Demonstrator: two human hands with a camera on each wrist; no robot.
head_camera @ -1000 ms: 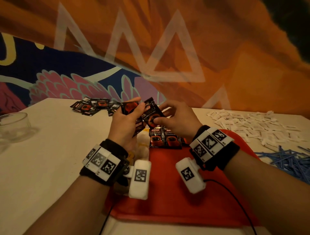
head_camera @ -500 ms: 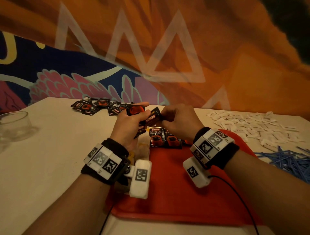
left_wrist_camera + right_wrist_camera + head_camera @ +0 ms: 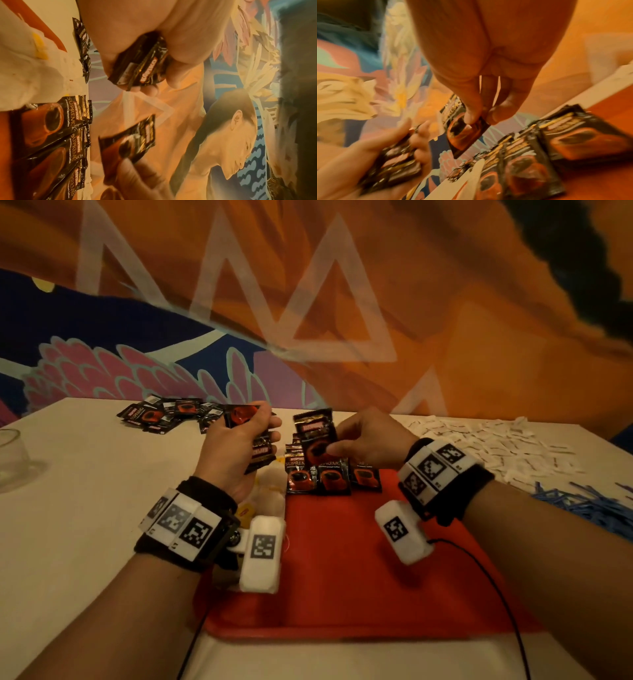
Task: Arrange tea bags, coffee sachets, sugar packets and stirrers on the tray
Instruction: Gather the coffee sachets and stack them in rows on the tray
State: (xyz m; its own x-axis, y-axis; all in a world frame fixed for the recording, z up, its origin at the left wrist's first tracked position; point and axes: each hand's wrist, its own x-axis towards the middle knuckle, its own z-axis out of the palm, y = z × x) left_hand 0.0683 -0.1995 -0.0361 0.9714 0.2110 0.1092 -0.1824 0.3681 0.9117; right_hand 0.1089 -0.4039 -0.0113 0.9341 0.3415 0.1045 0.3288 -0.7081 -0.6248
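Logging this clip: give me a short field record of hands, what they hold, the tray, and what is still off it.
left hand: grips a bunch of coffee sachets
right hand: pinches one sachet above the tray row
tray: red, with a row of sachets at its far edge
off tray: sachet pile, sugar packets, blue stirrers

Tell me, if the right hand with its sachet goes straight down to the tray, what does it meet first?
Probably the row of coffee sachets on the red tray: the right hand pinches one sachet just above them. Depth is uncertain.
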